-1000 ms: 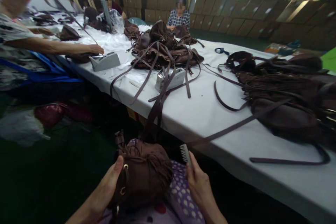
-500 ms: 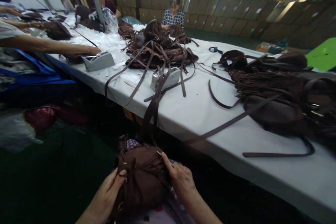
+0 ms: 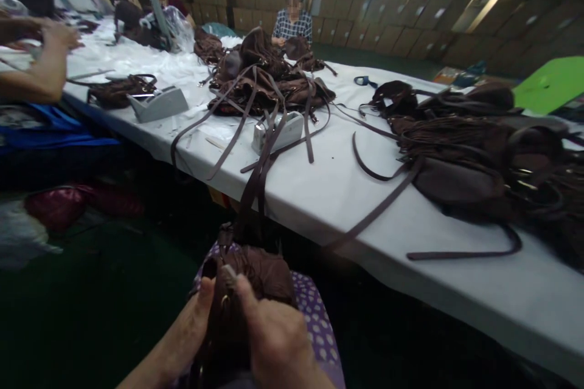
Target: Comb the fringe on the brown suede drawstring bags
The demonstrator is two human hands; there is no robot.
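A dark brown handbag (image 3: 274, 270) with gathered sides and small metal rings rests on my lap, over purple dotted cloth (image 3: 314, 316). My left hand (image 3: 189, 322) is closed on the bag's near left edge, thumb on top and fingers hidden behind it. Across the bag's front lies my right hand (image 3: 278, 331), curled with its forefinger stretched along a small pale-tipped tool (image 3: 229, 275); the rest of that tool is hidden in the palm. The tip is at the bag's upper left, by a ring. Dark straps (image 3: 255, 188) run from the table edge down towards the bag.
A white-covered table (image 3: 310, 200) carries piles of brown bags (image 3: 255, 88) and more bags (image 3: 474, 146) at right. Two grey tape dispensers (image 3: 159, 103) stand along its near edge. A co-worker's arm (image 3: 41, 67) is at left; another person (image 3: 292, 21) sits across. Stacked cartons (image 3: 365, 18) line the back.
My right hand has moved left across the bag, from its right side to its upper left edge. The co-worker's arm at left has drawn back from the tape dispenser.
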